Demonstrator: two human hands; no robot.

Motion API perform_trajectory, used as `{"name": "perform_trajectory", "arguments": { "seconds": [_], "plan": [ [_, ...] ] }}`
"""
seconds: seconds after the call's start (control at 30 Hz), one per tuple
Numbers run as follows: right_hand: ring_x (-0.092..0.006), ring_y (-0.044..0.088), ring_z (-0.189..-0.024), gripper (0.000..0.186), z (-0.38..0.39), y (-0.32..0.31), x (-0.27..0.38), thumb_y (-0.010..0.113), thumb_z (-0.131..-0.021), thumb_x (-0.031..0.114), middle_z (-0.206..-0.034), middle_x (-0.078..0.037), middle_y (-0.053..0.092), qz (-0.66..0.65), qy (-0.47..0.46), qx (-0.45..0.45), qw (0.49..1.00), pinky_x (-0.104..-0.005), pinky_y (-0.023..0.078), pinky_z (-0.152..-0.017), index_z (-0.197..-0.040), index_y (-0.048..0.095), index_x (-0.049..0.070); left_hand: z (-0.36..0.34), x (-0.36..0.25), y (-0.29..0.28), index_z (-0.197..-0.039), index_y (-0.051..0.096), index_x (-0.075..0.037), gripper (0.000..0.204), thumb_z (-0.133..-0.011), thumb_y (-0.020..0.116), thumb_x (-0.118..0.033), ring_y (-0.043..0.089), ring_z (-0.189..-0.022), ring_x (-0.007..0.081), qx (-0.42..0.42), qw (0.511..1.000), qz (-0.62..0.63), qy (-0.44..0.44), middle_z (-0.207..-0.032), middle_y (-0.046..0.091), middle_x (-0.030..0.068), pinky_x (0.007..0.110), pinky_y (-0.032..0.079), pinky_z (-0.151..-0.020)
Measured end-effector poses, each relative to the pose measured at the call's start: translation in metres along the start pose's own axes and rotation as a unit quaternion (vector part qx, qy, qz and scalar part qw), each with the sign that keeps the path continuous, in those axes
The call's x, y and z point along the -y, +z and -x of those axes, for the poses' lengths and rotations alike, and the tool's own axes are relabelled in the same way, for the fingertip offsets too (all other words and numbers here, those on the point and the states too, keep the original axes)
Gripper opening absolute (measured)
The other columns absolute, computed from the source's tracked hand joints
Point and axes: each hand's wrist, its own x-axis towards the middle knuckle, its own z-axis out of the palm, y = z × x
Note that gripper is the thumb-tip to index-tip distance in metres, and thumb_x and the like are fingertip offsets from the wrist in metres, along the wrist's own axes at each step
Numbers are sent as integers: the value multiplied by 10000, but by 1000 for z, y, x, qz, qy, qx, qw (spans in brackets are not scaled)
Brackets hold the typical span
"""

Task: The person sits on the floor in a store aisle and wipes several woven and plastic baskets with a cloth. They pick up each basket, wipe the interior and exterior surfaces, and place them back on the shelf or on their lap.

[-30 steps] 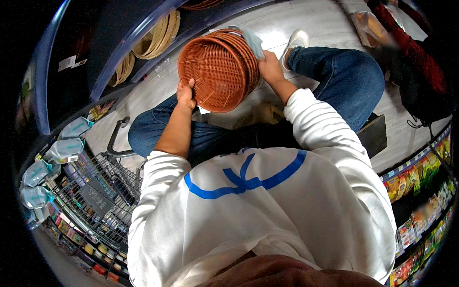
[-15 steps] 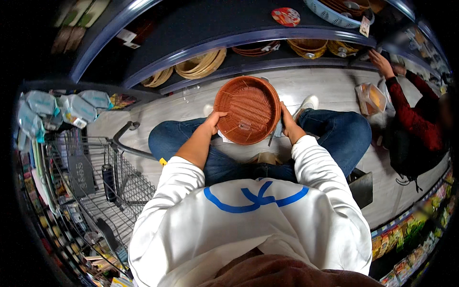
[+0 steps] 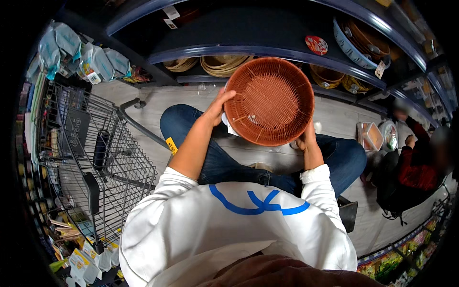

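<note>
A round reddish-brown woven basket is held up in front of me, its open top turned toward me. My left hand grips its left side, with the thumb over the rim. On the lower right side my right hand holds it from outside, some of its fingers hidden behind the basket. A bit of a white tag shows beside the left hand, behind the basket. Below lie my crossed legs in blue jeans.
A wire shopping cart stands at my left. Ahead, a dark shelf holds pale baskets low down and a light-blue basket higher up. Another person in red and black sits at right, near plastic-wrapped containers.
The basket has come up closer to me and slightly right, both hands still on it. My view has turned, so cart and shelves sit differently. The other person's arms have come down from the shelf.
</note>
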Motion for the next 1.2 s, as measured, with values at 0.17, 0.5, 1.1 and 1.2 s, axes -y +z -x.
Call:
{"name": "perform_trajectory", "arguments": {
  "seconds": [0.17,0.5,1.1,1.2],
  "plan": [
    [-254,373,-1252,783,0,42,48,405,-856,644,-1394,-87,366,61,-16,24,998,-383,350,-1008,-1391,306,82,13,-80,27,-1385,299,-55,832,-780,578,-554,414,-1231,295,36,995,54,71,-1376,371,175,431,378,-995],
    [-273,461,-1185,727,-40,114,133,452,-887,550,-1346,-143,398,103,-23,8,994,-439,459,-897,-1382,285,46,-30,-185,33,-1360,363,-92,907,-711,525,-705,368,-1237,396,-35,993,-92,67,-1363,370,214,641,314,-927],
    [-300,305,-1313,789,-197,169,185,479,-884,505,-1439,-140,286,9,-18,74,997,-452,241,-1079,-1425,149,35,-200,-225,-14,-1000,604,-86,436,-835,514,-479,566,-958,298,17,967,214,136,-1039,618,112,464,462,-822],
    [-321,221,-1348,892,-220,182,174,505,-854,547,-1478,-144,186,-8,-23,28,999,-469,168,-1098,-1442,51,53,-197,-214,-27,-1005,599,-87,376,-858,500,-419,575,-924,290,-106,950,258,140,-1005,606,101,428,484,-790]
  ]
}}
